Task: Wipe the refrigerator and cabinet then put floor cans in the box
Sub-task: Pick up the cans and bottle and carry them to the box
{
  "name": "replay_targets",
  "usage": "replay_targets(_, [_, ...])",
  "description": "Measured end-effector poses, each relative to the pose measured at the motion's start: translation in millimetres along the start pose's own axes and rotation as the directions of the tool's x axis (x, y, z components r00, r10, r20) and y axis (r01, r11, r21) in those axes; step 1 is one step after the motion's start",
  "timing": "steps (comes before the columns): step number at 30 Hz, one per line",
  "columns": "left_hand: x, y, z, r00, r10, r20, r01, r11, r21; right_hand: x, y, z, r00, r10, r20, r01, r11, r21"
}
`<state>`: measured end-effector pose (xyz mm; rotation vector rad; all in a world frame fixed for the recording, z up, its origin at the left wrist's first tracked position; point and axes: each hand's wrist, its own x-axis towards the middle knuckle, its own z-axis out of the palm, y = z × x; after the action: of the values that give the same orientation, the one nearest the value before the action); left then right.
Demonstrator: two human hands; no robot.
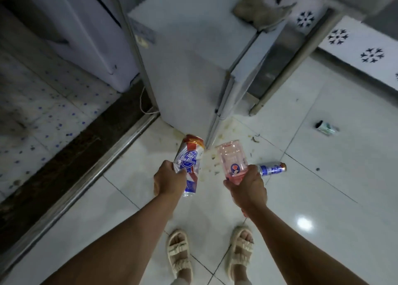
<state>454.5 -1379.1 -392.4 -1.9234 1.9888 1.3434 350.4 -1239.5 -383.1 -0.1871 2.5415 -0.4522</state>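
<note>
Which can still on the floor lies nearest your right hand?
The blue-and-white can lying on the tile beside the right hand; the dark-ended greenish can lies farther off.

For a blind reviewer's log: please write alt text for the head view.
A person stands on a white tiled floor, left hand holding a Pabst can, right hand a pink can. Two more cans lie on the floor beside a small white refrigerator with a cloth on top.

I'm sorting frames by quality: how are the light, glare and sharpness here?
Head view: dim and bluish overall; one bright glare spot on the floor tile; wide-angle bending of straight edges; the cloth on the refrigerator is soft, while the label of the can in the left hand stays readable.
</note>
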Motion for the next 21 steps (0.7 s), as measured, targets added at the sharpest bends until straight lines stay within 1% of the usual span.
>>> replay_targets(5, [-66.6, 51.5, -3.9, 0.986, 0.149, 0.071, -0.153, 0.987, 0.056, -32.2, 29.5, -80.5, 0.993, 0.085, -0.082, -0.078, 0.993, 0.089])
replay_targets(7, [-86.2, 67.2, -0.4, 0.980, 0.180, 0.083, -0.185, 0.981, 0.055, -40.0, 40.0, -103.7, 0.989, 0.099, -0.107, -0.088, 0.991, 0.099])
replay_targets(10, [-133.7, 102.5, 16.9, 0.963, 0.244, 0.111, -0.251, 0.966, 0.057, -56.4, 75.4, -154.9, 0.978, 0.134, -0.159, -0.111, 0.983, 0.146])
replay_targets(15, [-216.5, 151.7, 66.1, 0.925, 0.345, 0.157, -0.358, 0.931, 0.066, -76.7, 154.8, -233.4, 0.963, 0.187, -0.193, -0.148, 0.968, 0.201])
replay_targets(21, [-324.0, 196.4, 151.9, 0.870, 0.423, 0.253, -0.458, 0.884, 0.099, -96.3, 274.9, -325.6, 0.930, 0.277, -0.241, -0.209, 0.939, 0.272])
